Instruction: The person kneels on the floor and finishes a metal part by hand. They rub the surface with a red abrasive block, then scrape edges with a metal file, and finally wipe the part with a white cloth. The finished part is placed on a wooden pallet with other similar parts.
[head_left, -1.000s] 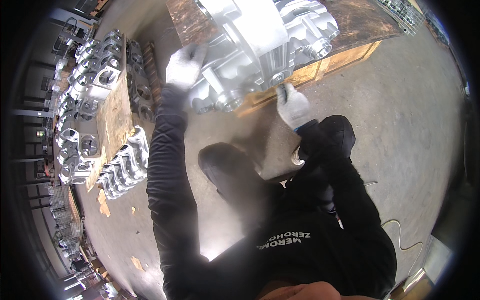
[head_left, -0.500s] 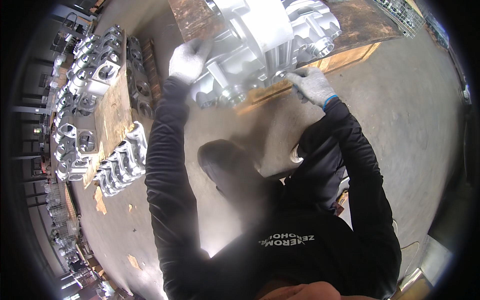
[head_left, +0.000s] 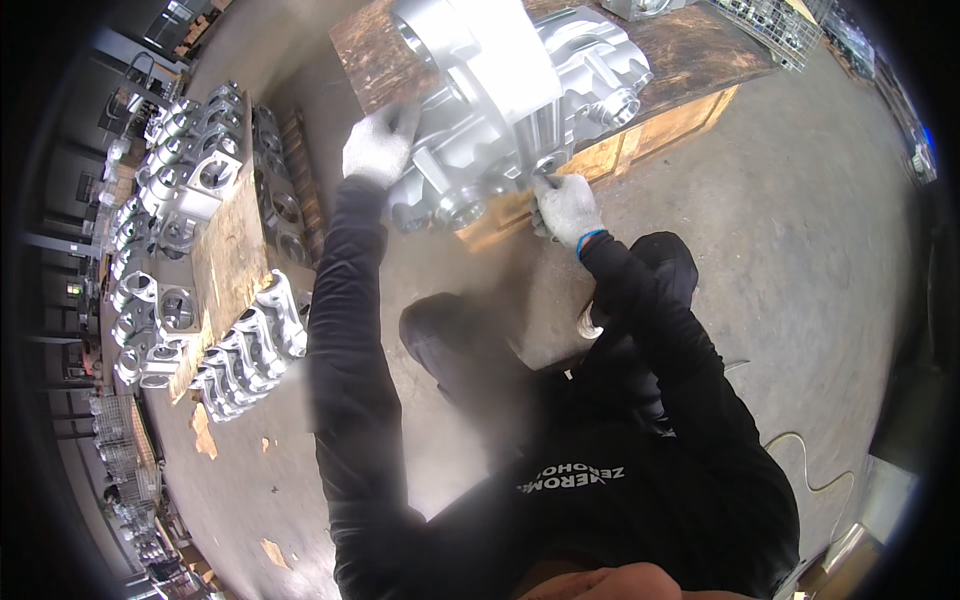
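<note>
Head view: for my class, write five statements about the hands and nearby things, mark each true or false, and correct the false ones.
1. The left hand and right hand are both gloved. True.
2. The large casting nearest them is black. False: it is silver.
3. The left hand is at that casting's left side. True.
4. The band by the right hand is red. False: it is blue.
5. More castings stand at picture left. True.

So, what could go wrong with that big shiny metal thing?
The metal casting seems to jut past the edge of the wooden stand, so it might tip if pulled hard. The right hand is right at the casting's lower edge and could get pinched if it shifts.
</note>
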